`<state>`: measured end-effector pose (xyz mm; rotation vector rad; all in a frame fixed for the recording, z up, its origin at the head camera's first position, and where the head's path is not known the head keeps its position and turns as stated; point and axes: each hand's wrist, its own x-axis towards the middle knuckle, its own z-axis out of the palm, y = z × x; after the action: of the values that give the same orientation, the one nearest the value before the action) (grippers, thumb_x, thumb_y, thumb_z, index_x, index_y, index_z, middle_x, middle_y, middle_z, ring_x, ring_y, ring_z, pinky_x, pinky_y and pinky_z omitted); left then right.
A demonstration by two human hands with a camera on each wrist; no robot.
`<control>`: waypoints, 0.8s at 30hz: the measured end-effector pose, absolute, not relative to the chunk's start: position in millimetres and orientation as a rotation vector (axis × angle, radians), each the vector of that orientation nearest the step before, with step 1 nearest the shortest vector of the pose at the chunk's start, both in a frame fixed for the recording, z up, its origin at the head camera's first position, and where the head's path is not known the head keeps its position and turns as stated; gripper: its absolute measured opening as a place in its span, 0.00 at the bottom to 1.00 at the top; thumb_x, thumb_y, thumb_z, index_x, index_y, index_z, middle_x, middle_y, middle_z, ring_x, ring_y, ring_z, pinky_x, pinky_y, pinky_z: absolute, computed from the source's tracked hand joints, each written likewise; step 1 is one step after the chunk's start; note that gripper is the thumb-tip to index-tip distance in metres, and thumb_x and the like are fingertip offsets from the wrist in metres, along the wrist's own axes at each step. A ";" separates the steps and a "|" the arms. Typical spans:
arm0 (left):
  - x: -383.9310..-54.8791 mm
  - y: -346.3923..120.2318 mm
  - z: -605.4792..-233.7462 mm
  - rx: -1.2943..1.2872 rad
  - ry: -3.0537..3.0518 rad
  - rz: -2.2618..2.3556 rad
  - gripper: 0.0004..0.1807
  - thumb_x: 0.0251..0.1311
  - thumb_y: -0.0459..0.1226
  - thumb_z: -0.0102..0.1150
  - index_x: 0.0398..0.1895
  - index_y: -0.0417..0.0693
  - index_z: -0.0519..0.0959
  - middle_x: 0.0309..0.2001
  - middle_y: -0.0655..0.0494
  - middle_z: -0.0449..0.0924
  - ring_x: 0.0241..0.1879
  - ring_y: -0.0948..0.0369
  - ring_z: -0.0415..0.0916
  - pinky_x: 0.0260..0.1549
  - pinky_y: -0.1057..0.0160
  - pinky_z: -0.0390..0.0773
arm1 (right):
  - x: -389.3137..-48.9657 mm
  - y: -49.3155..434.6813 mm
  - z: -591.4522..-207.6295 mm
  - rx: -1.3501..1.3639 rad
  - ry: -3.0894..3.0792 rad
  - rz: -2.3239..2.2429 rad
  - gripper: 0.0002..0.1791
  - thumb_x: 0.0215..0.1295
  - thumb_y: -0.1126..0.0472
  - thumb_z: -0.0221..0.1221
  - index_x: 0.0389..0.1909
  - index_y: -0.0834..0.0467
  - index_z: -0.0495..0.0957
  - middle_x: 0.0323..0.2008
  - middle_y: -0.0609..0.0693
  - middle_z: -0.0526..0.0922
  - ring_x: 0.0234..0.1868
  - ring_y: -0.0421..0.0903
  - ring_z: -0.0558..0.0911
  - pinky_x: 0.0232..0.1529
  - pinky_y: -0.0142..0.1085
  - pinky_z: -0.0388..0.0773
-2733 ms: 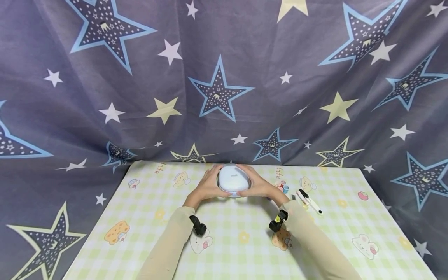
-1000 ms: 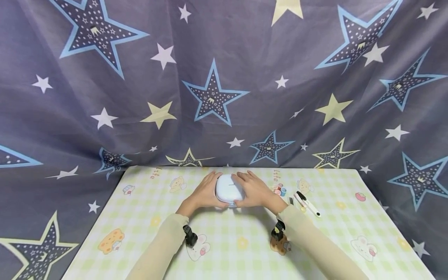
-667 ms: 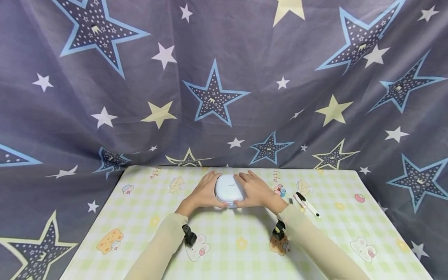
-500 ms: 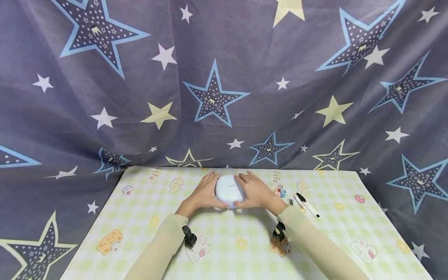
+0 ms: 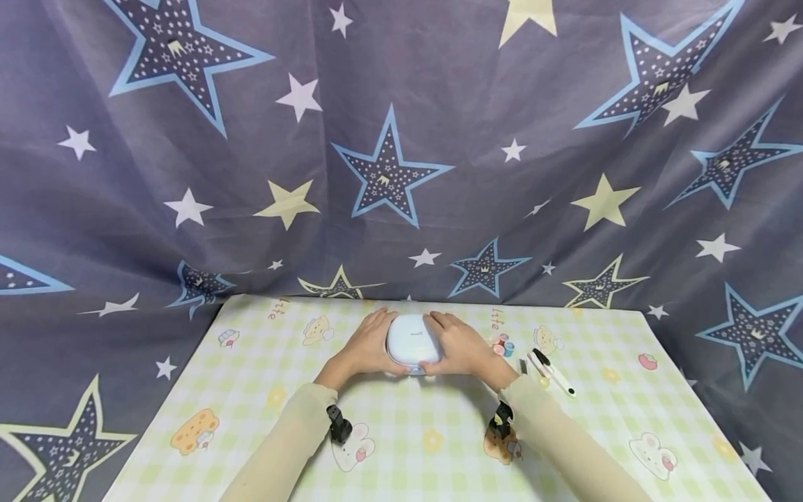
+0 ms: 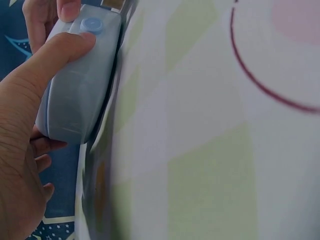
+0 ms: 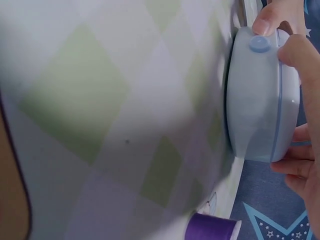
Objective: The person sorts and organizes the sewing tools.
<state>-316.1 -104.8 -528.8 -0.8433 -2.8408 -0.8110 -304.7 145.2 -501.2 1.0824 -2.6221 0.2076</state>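
Note:
A pale blue, rounded case (image 5: 413,338) rests on the table near its back edge, lid closed, with small lettering on top. A round blue button (image 6: 92,25) sits on its front, below the lid seam. My left hand (image 5: 370,345) grips the left side; its thumb touches the front beside the button, its fingers reaching round the side. From the right, my right hand (image 5: 461,348) holds the case (image 7: 260,100), with its thumb at the lid seam near the button and other fingers along the side and top. What lies inside the case is hidden.
Right of the hands lie several small thread spools (image 5: 502,346) and a slim white tool with black ends (image 5: 555,374). A purple spool (image 7: 211,227) stands nearby in the right wrist view. A checked cloth (image 5: 433,467) covers the table; a star-patterned curtain (image 5: 389,84) hangs behind.
Since the earliest frame the case has come slightly nearer me, and my right fingers have shifted onto its top. Over the last second the hands and case have barely moved; the head view shifted slightly.

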 end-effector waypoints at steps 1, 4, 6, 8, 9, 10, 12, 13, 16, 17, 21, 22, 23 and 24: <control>-316.4 -104.8 -529.4 -0.843 -2.848 -0.806 0.67 0.30 0.61 0.82 0.75 0.39 0.63 0.72 0.42 0.68 0.77 0.41 0.55 0.78 0.43 0.52 | -304.5 145.6 -502.0 1.083 -2.629 0.224 0.56 0.48 0.31 0.66 0.69 0.68 0.70 0.64 0.67 0.76 0.62 0.61 0.80 0.63 0.47 0.80; -316.7 -104.6 -531.2 -0.839 -2.865 -0.810 0.68 0.31 0.62 0.81 0.75 0.39 0.61 0.73 0.41 0.66 0.78 0.41 0.54 0.78 0.42 0.53 | -304.4 146.0 -504.9 1.085 -2.632 0.258 0.56 0.49 0.31 0.65 0.69 0.69 0.69 0.64 0.68 0.76 0.62 0.62 0.79 0.64 0.48 0.79; -317.2 -104.4 -532.2 -0.839 -2.870 -0.810 0.68 0.31 0.63 0.81 0.76 0.39 0.61 0.74 0.41 0.65 0.78 0.41 0.54 0.78 0.43 0.52 | -304.7 145.6 -506.0 1.083 -2.630 0.281 0.56 0.49 0.31 0.65 0.69 0.69 0.69 0.64 0.69 0.75 0.62 0.63 0.79 0.64 0.49 0.79; -317.7 -104.3 -532.9 -0.838 -2.866 -0.819 0.68 0.32 0.63 0.81 0.76 0.39 0.61 0.74 0.40 0.65 0.78 0.41 0.54 0.78 0.43 0.52 | -305.1 144.7 -506.4 1.075 -2.631 0.290 0.56 0.48 0.32 0.65 0.69 0.69 0.69 0.64 0.69 0.75 0.62 0.63 0.79 0.64 0.49 0.78; -318.0 -104.3 -533.3 -0.836 -2.866 -0.817 0.68 0.32 0.63 0.81 0.76 0.39 0.61 0.74 0.40 0.65 0.78 0.41 0.54 0.78 0.43 0.52 | -305.3 144.2 -506.3 1.074 -2.633 0.296 0.56 0.48 0.32 0.65 0.69 0.69 0.69 0.64 0.69 0.75 0.62 0.63 0.79 0.64 0.49 0.78; -318.4 -104.4 -533.5 -0.833 -2.866 -0.813 0.68 0.32 0.63 0.81 0.76 0.39 0.61 0.74 0.41 0.65 0.78 0.41 0.54 0.79 0.43 0.52 | -305.7 143.7 -505.8 1.074 -2.633 0.294 0.56 0.48 0.32 0.65 0.69 0.69 0.69 0.64 0.69 0.75 0.62 0.63 0.79 0.64 0.49 0.78; -318.9 -104.6 -534.0 -0.827 -2.870 -0.805 0.68 0.32 0.63 0.80 0.76 0.39 0.61 0.74 0.41 0.64 0.78 0.41 0.54 0.79 0.44 0.52 | -306.4 142.7 -504.6 1.075 -2.636 0.290 0.56 0.47 0.32 0.65 0.69 0.69 0.69 0.64 0.68 0.76 0.61 0.62 0.80 0.64 0.49 0.79; -319.1 -104.5 -534.2 -0.826 -2.865 -0.814 0.68 0.31 0.62 0.81 0.75 0.39 0.61 0.74 0.41 0.65 0.78 0.41 0.54 0.79 0.44 0.52 | -306.6 142.3 -504.0 1.076 -2.633 0.289 0.56 0.47 0.32 0.66 0.69 0.69 0.69 0.63 0.68 0.76 0.61 0.62 0.80 0.63 0.48 0.79; -319.7 -104.1 -534.3 -0.822 -2.860 -0.819 0.68 0.31 0.63 0.81 0.76 0.39 0.61 0.74 0.41 0.64 0.78 0.41 0.54 0.78 0.44 0.53 | -307.5 141.4 -502.6 1.072 -2.623 0.278 0.56 0.45 0.32 0.67 0.68 0.69 0.71 0.62 0.67 0.78 0.60 0.61 0.81 0.62 0.48 0.80; -319.7 -103.8 -534.3 -0.823 -2.859 -0.819 0.68 0.32 0.63 0.81 0.76 0.39 0.60 0.74 0.41 0.64 0.78 0.41 0.55 0.78 0.44 0.53 | -307.7 141.3 -502.2 1.068 -2.623 0.281 0.56 0.45 0.33 0.67 0.67 0.70 0.71 0.61 0.67 0.78 0.60 0.61 0.81 0.62 0.48 0.80; -318.8 -103.1 -533.6 -0.819 -2.846 -0.822 0.69 0.30 0.63 0.82 0.75 0.39 0.61 0.74 0.39 0.64 0.77 0.42 0.55 0.78 0.44 0.53 | -307.5 140.8 -502.3 1.065 -2.637 0.292 0.57 0.44 0.34 0.68 0.67 0.71 0.70 0.61 0.69 0.78 0.60 0.62 0.80 0.63 0.48 0.79; -318.5 -103.1 -533.5 -0.816 -2.844 -0.820 0.68 0.30 0.62 0.82 0.75 0.38 0.62 0.74 0.38 0.65 0.77 0.42 0.56 0.78 0.43 0.53 | -307.3 140.6 -502.6 1.067 -2.642 0.303 0.57 0.44 0.34 0.68 0.67 0.72 0.70 0.61 0.70 0.78 0.60 0.63 0.80 0.64 0.48 0.79; -318.1 -103.2 -533.2 -0.814 -2.840 -0.820 0.68 0.29 0.62 0.82 0.75 0.38 0.62 0.73 0.38 0.65 0.77 0.42 0.56 0.78 0.43 0.53 | -307.1 140.3 -503.0 1.068 -2.643 0.311 0.57 0.43 0.34 0.69 0.67 0.72 0.70 0.60 0.70 0.78 0.60 0.63 0.80 0.64 0.48 0.79; -318.1 -103.2 -533.4 -0.812 -2.838 -0.816 0.68 0.29 0.62 0.82 0.75 0.38 0.63 0.73 0.38 0.65 0.77 0.42 0.56 0.78 0.43 0.53 | -307.0 140.1 -503.5 1.068 -2.643 0.321 0.57 0.43 0.34 0.69 0.67 0.72 0.70 0.60 0.70 0.78 0.60 0.63 0.80 0.64 0.48 0.79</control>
<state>-318.1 -103.2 -533.4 -0.8121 -2.8377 -0.8161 -307.0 140.1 -503.5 1.0683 -2.6434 0.3215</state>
